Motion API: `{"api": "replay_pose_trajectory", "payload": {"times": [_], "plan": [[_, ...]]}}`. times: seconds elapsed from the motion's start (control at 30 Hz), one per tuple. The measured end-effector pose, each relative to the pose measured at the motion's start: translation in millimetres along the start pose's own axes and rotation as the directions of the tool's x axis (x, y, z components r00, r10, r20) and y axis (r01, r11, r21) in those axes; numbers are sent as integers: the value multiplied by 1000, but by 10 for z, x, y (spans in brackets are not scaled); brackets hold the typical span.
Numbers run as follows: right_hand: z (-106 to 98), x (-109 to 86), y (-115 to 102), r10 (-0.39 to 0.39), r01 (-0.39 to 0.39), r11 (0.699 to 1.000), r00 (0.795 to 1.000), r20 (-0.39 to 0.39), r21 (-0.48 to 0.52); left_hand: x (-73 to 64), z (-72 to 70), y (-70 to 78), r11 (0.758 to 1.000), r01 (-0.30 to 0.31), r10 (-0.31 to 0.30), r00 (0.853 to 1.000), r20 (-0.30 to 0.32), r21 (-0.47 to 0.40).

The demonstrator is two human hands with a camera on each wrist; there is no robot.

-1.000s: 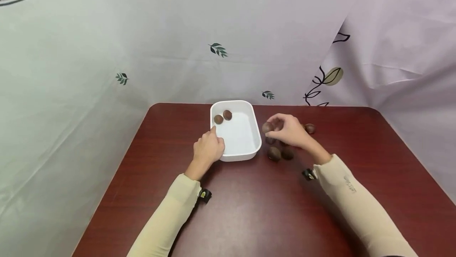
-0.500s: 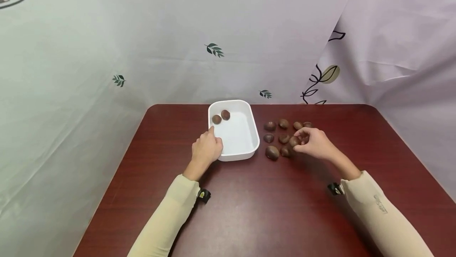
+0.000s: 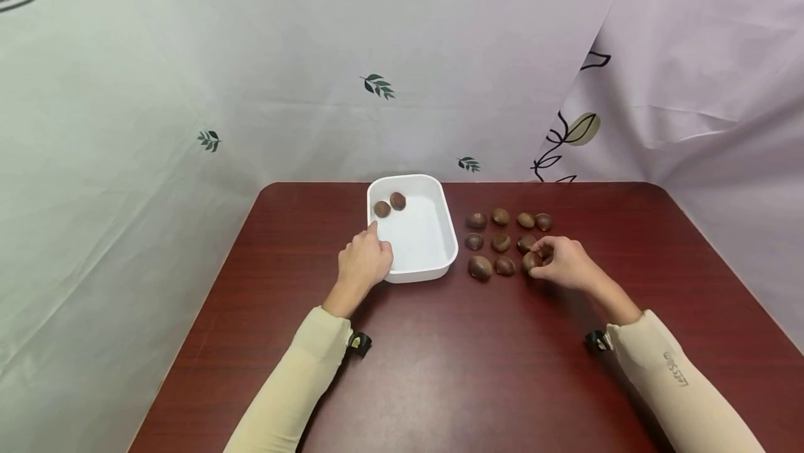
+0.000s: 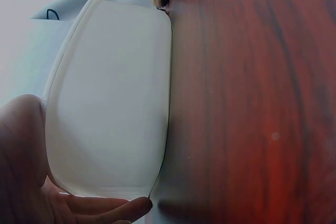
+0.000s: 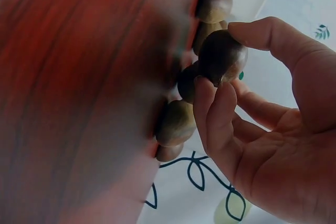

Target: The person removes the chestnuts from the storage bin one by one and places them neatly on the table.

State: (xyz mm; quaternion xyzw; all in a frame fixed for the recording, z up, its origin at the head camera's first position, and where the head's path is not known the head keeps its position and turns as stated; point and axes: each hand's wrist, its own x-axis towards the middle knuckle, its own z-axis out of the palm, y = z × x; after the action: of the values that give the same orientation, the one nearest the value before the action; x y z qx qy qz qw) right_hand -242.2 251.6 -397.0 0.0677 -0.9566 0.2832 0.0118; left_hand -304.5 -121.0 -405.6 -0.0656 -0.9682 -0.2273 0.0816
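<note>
In the head view, my left hand grips the near left corner of a white rectangular tray. The left wrist view shows its thumb at the rim and its fingers around the tray's outer wall. Two brown chestnuts lie inside at the far left. To the right of the tray, my right hand pinches a chestnut between thumb and fingertips. That chestnut is at the near right of a loose group of several chestnuts, close over the tabletop.
The dark red wooden table has rounded far corners. Just behind its far edge hangs a pale cloth printed with leaves. Chestnuts in the group stand in rough rows, the nearest column close to the tray's right wall.
My right hand has moved right from beside the tray, then slightly toward me, and pinches a chestnut at the group's near right. My left hand stays on the tray.
</note>
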Motion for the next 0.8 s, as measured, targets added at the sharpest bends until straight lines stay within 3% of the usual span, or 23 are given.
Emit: {"api": "replay_pose_trajectory", "payload": {"times": [0.5, 0.8], "plan": [[69, 11, 43, -22, 23, 1000, 1000, 21, -19, -16, -15, 2, 1000, -13, 13, 1000, -15, -4], [-82, 71, -289, 53, -52, 998, 998, 17, -32, -18, -14, 17, 1000, -3, 3, 1000, -9, -7]]}}
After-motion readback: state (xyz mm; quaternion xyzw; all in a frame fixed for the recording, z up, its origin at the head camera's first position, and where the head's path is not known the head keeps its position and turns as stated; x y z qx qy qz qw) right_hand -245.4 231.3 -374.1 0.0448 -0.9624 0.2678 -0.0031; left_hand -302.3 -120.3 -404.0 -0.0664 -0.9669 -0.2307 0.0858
